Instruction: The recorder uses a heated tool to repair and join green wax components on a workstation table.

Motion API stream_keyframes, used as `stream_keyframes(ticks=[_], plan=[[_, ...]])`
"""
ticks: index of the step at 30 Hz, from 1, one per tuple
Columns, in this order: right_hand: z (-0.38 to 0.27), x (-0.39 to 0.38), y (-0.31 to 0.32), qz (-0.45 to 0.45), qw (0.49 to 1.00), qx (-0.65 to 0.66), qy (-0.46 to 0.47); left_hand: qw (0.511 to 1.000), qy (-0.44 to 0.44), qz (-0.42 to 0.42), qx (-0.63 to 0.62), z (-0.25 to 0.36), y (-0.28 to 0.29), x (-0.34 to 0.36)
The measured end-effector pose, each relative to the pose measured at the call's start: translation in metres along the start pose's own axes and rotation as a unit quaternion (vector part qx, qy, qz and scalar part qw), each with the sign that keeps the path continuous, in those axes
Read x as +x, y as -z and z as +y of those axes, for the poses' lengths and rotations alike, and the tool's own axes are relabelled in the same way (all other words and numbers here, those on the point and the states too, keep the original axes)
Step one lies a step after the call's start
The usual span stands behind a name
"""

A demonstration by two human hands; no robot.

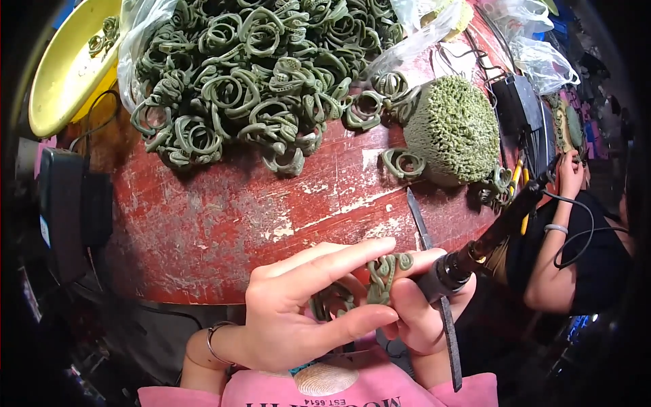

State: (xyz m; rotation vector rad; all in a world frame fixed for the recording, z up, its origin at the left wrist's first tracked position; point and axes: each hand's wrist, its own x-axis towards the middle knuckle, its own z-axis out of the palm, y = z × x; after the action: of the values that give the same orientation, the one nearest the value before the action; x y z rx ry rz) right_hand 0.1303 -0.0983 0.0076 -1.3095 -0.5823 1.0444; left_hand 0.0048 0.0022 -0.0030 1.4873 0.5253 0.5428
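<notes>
My left hand [288, 302], with a bracelet at the wrist, holds a dark green coiled ring [381, 283] with snake-like curls between its fingers and thumb. Close against it, my right hand [420, 319] pinches the ring's right side with thumb and forefinger. A flat, narrow grey file [451, 349] passes through my right hand, its pointed end toward the table. In front of that hand is a black rod-shaped tool [498, 230] with a thick end; whether my fingers grip it, I cannot tell. More green coils show behind my left fingers, partly hidden.
A big heap of green coiled rings [234, 95] covers the far part of the worn red table [196, 230]. A rough green block [456, 132] stands right of it. A yellow basin [57, 81] is far left, a black box [64, 210] near left. Another person's arm [556, 251] is at right.
</notes>
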Motion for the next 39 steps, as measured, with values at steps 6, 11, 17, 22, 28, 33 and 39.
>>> stream_keyframes(ticks=[6,11,17,22,28,33,39], plan=[[0.004,0.002,-0.006,0.019,0.999,-0.012,0.041,0.999,-0.025,0.032,0.024,-0.004,0.0,-0.002],[0.022,-0.006,0.004,0.145,0.957,-0.229,0.106,0.996,0.004,0.088,0.032,-0.009,0.0,-0.004],[0.027,-0.013,0.035,0.029,0.875,-0.448,0.18,0.99,-0.013,0.121,0.071,-0.018,0.003,-0.004],[0.026,-0.017,0.04,0.036,0.844,-0.508,0.169,0.991,-0.02,0.115,0.073,-0.022,0.004,-0.002],[0.025,-0.016,0.039,0.041,0.824,-0.538,0.174,0.991,-0.016,0.125,0.053,-0.024,0.004,-0.003],[0.025,-0.015,0.037,0.043,0.826,-0.536,0.172,0.991,-0.007,0.119,0.058,-0.023,0.005,-0.003],[0.025,-0.015,0.038,0.051,0.815,-0.545,0.188,0.986,-0.038,0.152,0.049,-0.026,0.001,0.0]])
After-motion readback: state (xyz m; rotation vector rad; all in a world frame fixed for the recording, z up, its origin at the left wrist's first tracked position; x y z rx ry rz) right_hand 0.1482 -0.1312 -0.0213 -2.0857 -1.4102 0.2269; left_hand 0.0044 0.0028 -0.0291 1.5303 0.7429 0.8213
